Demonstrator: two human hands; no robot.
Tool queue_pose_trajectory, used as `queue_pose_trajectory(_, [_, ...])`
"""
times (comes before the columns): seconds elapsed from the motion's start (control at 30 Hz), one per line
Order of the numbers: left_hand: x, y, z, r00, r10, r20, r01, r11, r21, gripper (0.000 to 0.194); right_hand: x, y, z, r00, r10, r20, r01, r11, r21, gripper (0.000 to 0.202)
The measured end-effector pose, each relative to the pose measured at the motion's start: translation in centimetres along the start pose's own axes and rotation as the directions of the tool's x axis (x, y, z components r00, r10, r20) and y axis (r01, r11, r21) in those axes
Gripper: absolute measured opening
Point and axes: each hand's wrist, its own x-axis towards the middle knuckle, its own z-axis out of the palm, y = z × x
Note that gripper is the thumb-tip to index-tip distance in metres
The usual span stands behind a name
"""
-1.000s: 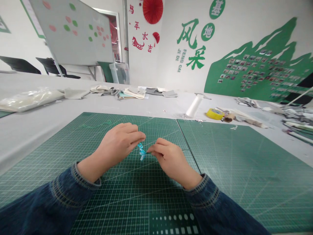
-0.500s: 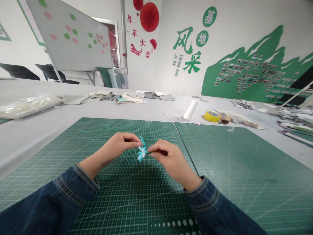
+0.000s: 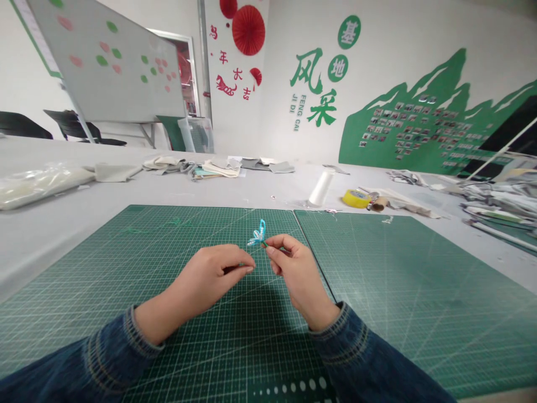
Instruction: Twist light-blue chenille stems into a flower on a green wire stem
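A small blue-and-white beaded flower [image 3: 257, 235] is held upright by its short green stem between the thumb and fingertips of my right hand [image 3: 298, 274]. Its loop-shaped petals stick up and out to the left. My left hand [image 3: 212, 275] is just below and left of the flower, apart from its petals. The thumb and index finger there are pinched together; whatever may be between them is too small to make out. Both hands are above a green cutting mat [image 3: 176, 336] with a white grid.
A second cutting mat [image 3: 398, 291] adjoins on the right. Behind stand a white thread cone [image 3: 322, 189] and a yellow tape roll [image 3: 356, 198]. Fabric scraps [image 3: 224, 168] line the table's back, a plastic-wrapped bundle [image 3: 44, 182] lies left, and green thread bits [image 3: 178, 222] lie on the mat.
My left hand has come off the flower's petals and moved down and slightly right. My right hand has raised the flower and turned it more upright. The view has shifted slightly.
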Motion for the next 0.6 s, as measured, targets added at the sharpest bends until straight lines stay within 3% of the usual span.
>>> queue_pose_trajectory(0.1, [-0.4,0.6,0.1,0.979,0.194,-0.055,-0.172,0.946,0.273,0.022,-0.1,0.2,-0.2,0.974,-0.225,-0.008,0.213,0.932,-0.295,0.008])
queue_pose_trajectory(0.2, [-0.7,1.2,-0.2,0.937,0.345,-0.05,-0.269,0.807,0.526,0.025,-0.4,0.3,-0.2,0.896,-0.43,0.112,0.423,0.749,-0.509,0.019])
queue_pose_trajectory(0.27, [-0.8,1.3,-0.7,0.922,0.386,-0.037,-0.282,0.733,0.619,0.024,-0.6,0.3,-0.1,0.873,-0.443,0.202,0.472,0.666,-0.578,0.022])
queue_pose_trajectory(0.37, [-0.8,1.0,-1.5,0.923,0.383,-0.032,-0.264,0.692,0.671,0.022,-0.9,0.3,0.1,0.859,-0.411,0.306,0.506,0.588,-0.631,0.023])
queue_pose_trajectory(0.6, [-0.5,-0.6,-2.0,0.963,0.262,-0.058,-0.171,0.765,0.621,0.021,-1.0,0.2,0.2,0.814,-0.37,0.449,0.581,0.513,-0.632,0.022])
